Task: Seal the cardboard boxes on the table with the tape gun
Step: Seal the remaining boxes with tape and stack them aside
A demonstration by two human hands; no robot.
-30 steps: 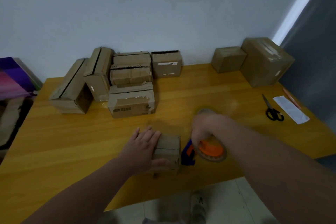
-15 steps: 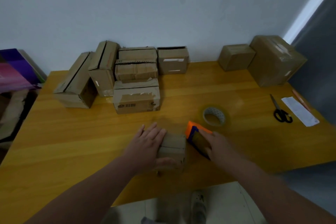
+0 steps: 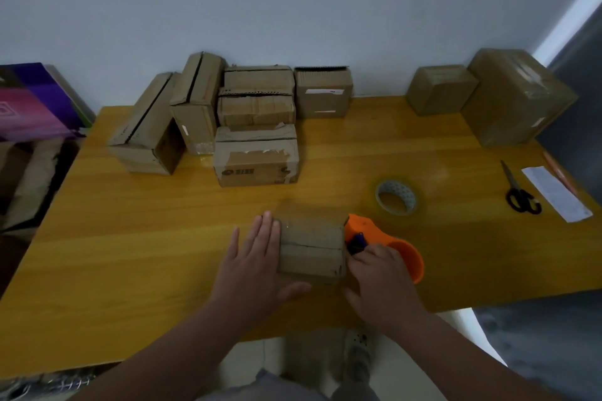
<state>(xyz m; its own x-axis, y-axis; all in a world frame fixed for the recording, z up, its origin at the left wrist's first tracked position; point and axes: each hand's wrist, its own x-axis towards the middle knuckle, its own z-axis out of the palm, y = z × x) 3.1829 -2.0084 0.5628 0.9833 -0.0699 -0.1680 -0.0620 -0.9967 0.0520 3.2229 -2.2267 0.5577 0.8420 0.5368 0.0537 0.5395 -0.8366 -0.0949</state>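
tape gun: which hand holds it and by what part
Right hand grips the tape gun at its near edge, beside the small box.

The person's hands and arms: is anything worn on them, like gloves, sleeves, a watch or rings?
Nothing shows. The left hand and right hand are bare, without gloves; no ring or watch is visible. Both forearms are uncovered as far as the picture reaches.

glossy wood table (image 3: 130, 238) — matt cardboard box (image 3: 311, 246)
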